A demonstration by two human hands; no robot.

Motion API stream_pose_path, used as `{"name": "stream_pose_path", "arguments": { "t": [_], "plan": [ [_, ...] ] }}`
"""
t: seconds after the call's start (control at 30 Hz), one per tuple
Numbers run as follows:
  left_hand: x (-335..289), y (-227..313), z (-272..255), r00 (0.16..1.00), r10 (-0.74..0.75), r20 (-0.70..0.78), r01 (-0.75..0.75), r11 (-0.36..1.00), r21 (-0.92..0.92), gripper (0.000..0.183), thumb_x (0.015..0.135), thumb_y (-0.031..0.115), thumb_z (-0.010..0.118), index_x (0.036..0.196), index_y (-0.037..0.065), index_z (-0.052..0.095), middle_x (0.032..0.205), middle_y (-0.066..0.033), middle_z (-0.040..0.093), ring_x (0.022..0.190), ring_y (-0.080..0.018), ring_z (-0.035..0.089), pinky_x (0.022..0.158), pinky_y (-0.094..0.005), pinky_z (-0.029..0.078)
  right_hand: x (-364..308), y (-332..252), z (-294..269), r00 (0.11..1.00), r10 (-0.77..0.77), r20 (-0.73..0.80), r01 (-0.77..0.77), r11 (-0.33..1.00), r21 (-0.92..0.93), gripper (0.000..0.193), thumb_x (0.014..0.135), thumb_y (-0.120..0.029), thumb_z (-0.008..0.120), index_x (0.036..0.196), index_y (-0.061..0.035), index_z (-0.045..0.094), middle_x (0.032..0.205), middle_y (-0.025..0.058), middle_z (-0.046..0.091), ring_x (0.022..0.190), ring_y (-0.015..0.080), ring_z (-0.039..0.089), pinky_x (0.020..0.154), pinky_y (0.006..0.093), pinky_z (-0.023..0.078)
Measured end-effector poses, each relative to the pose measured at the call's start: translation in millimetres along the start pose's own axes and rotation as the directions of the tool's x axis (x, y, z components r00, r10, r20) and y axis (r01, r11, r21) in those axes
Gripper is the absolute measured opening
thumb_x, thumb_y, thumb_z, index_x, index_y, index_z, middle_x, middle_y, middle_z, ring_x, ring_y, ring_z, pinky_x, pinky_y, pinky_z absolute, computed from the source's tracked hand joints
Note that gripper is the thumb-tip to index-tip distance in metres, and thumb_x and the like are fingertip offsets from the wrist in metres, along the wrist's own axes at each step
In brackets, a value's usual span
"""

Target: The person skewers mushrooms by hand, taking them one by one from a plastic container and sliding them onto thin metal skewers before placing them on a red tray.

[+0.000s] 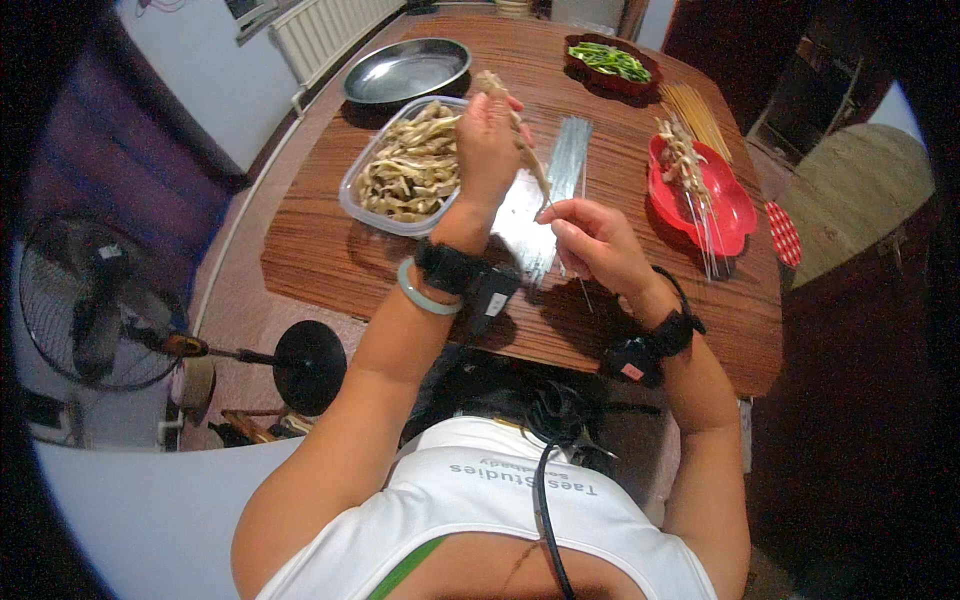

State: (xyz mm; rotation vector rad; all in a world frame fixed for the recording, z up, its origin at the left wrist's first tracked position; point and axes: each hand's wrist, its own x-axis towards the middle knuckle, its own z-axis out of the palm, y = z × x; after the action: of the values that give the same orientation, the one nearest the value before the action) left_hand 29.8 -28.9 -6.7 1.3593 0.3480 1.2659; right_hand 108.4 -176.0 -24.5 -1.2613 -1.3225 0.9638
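"Where are the hands right now?"

"Over the table (330, 265). The left hand (487, 150) is raised just beside the clear plastic tub (348, 196), fingers curled round a long pale-brown strip (532, 168), mushroom by the look of it. The strip hangs down from that grip toward the other hand."

"And the right hand (600, 245)?"

"Lower and nearer the body. Its thumb and forefinger are pinched narrow on the strip's lower tip. A thin metal rod (588, 297) shows above and below that hand — I can't tell whether the other fingers hold it or it lies beneath them."

"What's in the tub?"

"A heap of similar strips (405, 165), nearly to the rim. A dark round pan (408, 72) sits behind it."

"Anything between the hands and the right side?"

"A bundle of metal skewers (571, 150) lies on the table. Farther right, loaded skewers (682, 168) rest across a red tray (737, 212), bare ends jutting toward the person. Wooden sticks (697, 120) lie just behind — and beyond them, a dark dish (652, 75) holds cut greens (610, 62)"
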Motion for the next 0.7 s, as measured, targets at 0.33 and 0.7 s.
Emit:
{"name": "stream_pose_path", "arguments": {
  "t": [0.33, 0.7],
  "plan": [
    [3.6, 1.2, -8.5, 0.986, -0.162, 0.028, 0.163, 0.986, -0.045, 0.042, 0.087, 0.041, 0.032, 0.094, 0.003, 0.047, 0.070, -0.0061, 0.058, 0.055, -0.0075, 0.050, 0.050, -0.0177, 0.037, 6.9, -0.5, -9.7, 0.983, 0.020, -0.180, -0.008, 0.998, 0.066, 0.017, 0.085, -0.013, 0.043, 0.094, -0.0003, 0.050, 0.056, -0.0013, 0.044, 0.041, 0.0027, 0.036, 0.036, 0.0155, 0.028],
    [-3.1, 2.5, -2.1, 0.797, -0.394, 0.457, 0.480, 0.873, -0.086, 0.038, 0.081, 0.038, 0.049, 0.092, 0.002, 0.052, 0.084, -0.0108, 0.060, 0.077, -0.0148, 0.057, 0.069, -0.0258, 0.043, 6.1, -0.1, -2.9, 0.982, 0.026, -0.185, -0.008, 0.995, 0.100, 0.017, 0.085, -0.014, 0.045, 0.095, -0.0017, 0.050, 0.057, -0.0006, 0.046, 0.043, 0.0031, 0.037, 0.036, 0.0153, 0.028]
  ]
}}
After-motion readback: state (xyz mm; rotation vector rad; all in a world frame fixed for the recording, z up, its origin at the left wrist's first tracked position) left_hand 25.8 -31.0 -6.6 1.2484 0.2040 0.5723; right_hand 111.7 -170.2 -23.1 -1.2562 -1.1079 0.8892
